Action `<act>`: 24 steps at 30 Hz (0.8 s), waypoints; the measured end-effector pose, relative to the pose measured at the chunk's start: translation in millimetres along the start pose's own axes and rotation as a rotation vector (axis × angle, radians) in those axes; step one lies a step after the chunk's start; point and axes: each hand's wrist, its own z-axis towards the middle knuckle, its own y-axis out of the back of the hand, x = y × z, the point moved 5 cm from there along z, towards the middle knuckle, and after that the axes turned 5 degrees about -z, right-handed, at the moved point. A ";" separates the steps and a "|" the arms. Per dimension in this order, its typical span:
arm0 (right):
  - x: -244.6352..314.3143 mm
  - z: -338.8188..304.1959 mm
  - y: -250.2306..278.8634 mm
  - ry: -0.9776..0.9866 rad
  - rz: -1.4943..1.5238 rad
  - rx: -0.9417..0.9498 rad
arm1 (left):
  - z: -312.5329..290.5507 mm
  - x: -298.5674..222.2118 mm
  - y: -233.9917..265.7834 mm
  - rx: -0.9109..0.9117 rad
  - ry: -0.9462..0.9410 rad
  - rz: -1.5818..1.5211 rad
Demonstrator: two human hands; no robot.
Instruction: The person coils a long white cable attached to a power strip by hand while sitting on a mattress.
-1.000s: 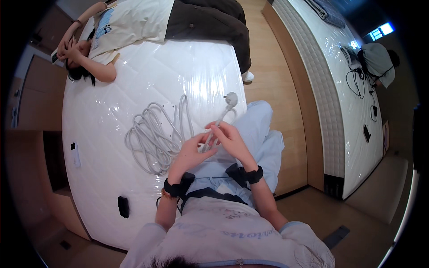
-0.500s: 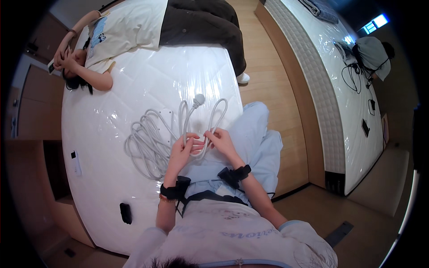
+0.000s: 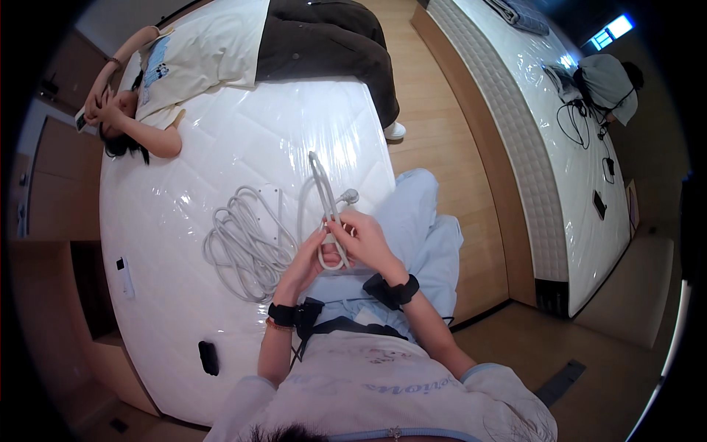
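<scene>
My left hand (image 3: 309,257) and my right hand (image 3: 361,236) are close together above my lap, both closed on a grey-white power cable (image 3: 322,180). A narrow folded loop of it stands up beyond my fingers, and a short bend hangs below them. The cable's round plug (image 3: 348,197) sits just past my right hand. To the left, the rest of the cable lies in a loose pile of coils (image 3: 247,247) on the plastic-covered mattress (image 3: 166,309). A flat white piece with small dots (image 3: 271,200) is partly hidden behind the coils.
A person (image 3: 206,59) lies across the far end of the mattress, holding a phone. A white bottle-like item (image 3: 126,278) and a small black object (image 3: 208,358) lie at left. Across the wooden floor (image 3: 449,140) is a second wrapped mattress (image 3: 545,162), with another person (image 3: 607,85) beyond it.
My hands have drawn together, and two separate loops of cable are now gathered into one narrow bundle. The plug has dropped lower and to the right, beside my right hand.
</scene>
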 end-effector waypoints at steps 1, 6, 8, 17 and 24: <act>-1.3 1.4 2.0 0.029 -0.110 -0.063 | -1.9 0.5 -2.3 0.016 0.003 -0.067; -16.6 -0.2 -0.7 -0.170 -0.194 -0.111 | 1.8 5.8 24.4 -0.002 -0.108 0.308; -46.5 2.0 -12.3 -0.268 0.119 -0.054 | 3.2 4.9 21.4 -0.016 -0.112 0.312; -20.0 -2.1 -11.4 -0.258 0.762 0.111 | -0.8 3.6 6.0 0.088 -0.040 0.319; -40.0 4.0 -5.3 -0.089 0.660 -0.108 | 1.6 1.0 13.0 -0.101 -0.116 0.434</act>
